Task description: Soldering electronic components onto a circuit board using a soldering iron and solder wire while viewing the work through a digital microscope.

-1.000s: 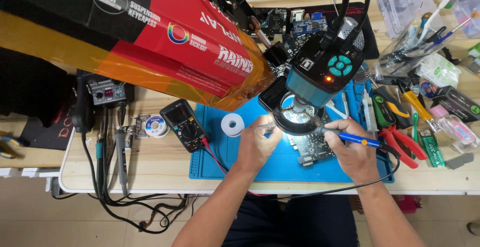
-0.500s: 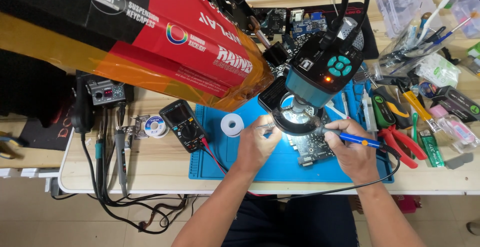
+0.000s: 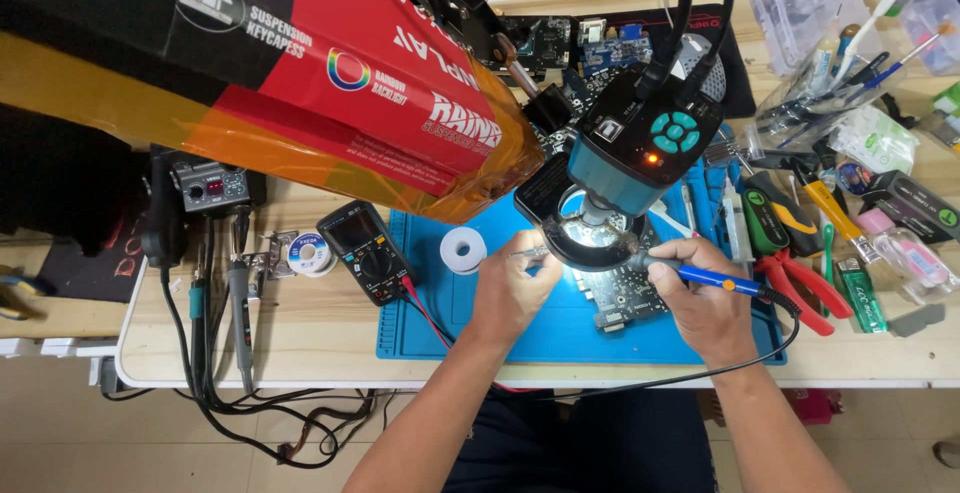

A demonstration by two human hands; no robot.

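My right hand [image 3: 706, 303] grips a blue-handled soldering iron [image 3: 700, 275], its tip aimed left under the ring light of a teal digital microscope [image 3: 632, 168]. My left hand [image 3: 515, 288] pinches a thin metal tool or wire, pointing right toward the same lit spot. A grey circuit board [image 3: 632, 305] lies on the blue work mat [image 3: 440, 323] between both hands, partly hidden by the microscope head. The iron's black cable [image 3: 640, 385] loops along the table's front edge.
A white tape roll [image 3: 464, 250] and a black multimeter [image 3: 365, 250] lie left of the mat. A soldering station [image 3: 207, 189] and solder spool [image 3: 304, 254] stand further left. Red pliers [image 3: 800, 291], cutters and several tools crowd the right. A large red and black box [image 3: 300, 73] overhangs the back.
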